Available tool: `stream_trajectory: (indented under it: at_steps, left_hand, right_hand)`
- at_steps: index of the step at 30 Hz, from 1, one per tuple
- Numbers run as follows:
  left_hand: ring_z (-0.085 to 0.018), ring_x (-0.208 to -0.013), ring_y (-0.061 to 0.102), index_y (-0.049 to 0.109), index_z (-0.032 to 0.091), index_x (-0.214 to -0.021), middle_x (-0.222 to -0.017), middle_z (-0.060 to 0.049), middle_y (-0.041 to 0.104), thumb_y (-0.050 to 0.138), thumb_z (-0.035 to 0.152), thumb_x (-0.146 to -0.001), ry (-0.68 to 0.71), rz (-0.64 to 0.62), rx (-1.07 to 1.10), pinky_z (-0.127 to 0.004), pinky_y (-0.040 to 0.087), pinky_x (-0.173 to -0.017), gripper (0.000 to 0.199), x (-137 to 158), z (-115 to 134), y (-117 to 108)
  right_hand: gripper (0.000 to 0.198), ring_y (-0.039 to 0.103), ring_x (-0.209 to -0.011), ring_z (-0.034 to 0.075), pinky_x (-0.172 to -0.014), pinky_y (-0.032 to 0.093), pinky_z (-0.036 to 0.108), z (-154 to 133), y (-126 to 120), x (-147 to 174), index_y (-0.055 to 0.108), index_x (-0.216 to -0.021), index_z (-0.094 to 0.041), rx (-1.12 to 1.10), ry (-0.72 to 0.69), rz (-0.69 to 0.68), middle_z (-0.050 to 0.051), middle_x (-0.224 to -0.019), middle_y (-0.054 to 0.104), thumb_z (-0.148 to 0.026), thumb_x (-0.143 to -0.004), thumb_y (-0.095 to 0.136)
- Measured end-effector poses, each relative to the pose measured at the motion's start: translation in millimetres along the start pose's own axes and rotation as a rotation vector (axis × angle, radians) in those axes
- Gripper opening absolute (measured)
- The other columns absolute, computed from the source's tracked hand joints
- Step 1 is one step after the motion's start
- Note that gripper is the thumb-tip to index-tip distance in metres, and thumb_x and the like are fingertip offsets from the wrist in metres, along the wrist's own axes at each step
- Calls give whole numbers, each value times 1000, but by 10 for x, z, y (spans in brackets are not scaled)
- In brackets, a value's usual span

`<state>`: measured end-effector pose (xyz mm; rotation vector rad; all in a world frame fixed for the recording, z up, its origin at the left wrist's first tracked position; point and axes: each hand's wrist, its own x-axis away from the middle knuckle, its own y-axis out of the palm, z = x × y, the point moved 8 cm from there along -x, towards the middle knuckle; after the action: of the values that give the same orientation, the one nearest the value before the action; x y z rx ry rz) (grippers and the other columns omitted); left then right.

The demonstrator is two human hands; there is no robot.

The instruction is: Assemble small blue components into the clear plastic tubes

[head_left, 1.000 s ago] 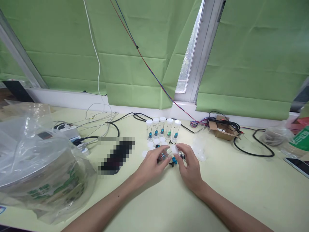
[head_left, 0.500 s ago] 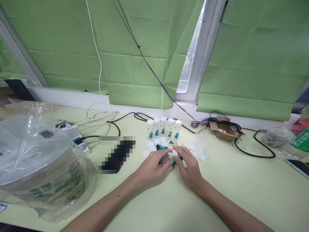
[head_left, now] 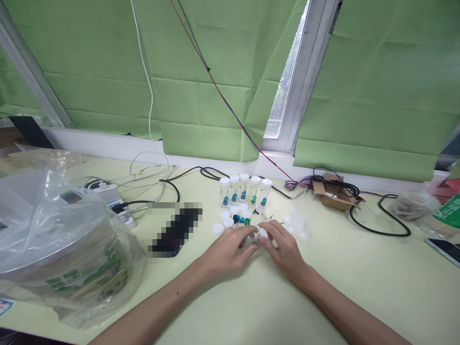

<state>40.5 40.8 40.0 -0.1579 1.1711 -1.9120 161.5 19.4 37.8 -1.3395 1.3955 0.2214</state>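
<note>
My left hand (head_left: 228,250) is closed around a small clear vial (head_left: 251,239) lying sideways, partly hidden by the fingers. My right hand (head_left: 286,251) pinches a white cap (head_left: 263,233) at the vial's right end; whether it is seated there I cannot tell. Just beyond the hands lie loose blue and green parts (head_left: 247,221) and several white caps (head_left: 235,211). Behind them stands a row of upright vials (head_left: 243,189) with white lids, blue or green pieces inside. Clear round plastic pieces (head_left: 296,225) lie right of my right hand.
A large plastic-bagged tub (head_left: 82,268) fills the left side. A blurred-out dark object (head_left: 176,232) lies left of my hands, near a power strip (head_left: 115,199). Black cables run along the back to a small cardboard box (head_left: 332,196). At far right lies a phone (head_left: 445,249).
My right hand has shifted slightly right with the white cap. The blue piece seen below the fingers earlier no longer shows there. The standing vials have stayed put.
</note>
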Motion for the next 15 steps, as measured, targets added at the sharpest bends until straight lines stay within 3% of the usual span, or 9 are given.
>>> stream_trajectory:
  at_steps: [6,15]
  left_hand:
    - [-20,-89,61,56,21,-114,-104,-6,67,47,25,-91,80,-51,-17,-31,46,-76,25,28,100,34]
    - [-24,-90,62,52,20,-112,-103,-8,65,42,28,-94,108,-103,-153,-34,48,-76,22,76,131,107]
  right_hand:
    - [13,50,-64,15,-56,40,26,-24,14,12,56,-99,-17,52,-19,5,3,-76,53,-25,-99,45]
    - [25,47,-58,14,-55,35,26,-19,70,30,49,-77,-20,111,-11,-15,0,-66,50,-18,-99,36]
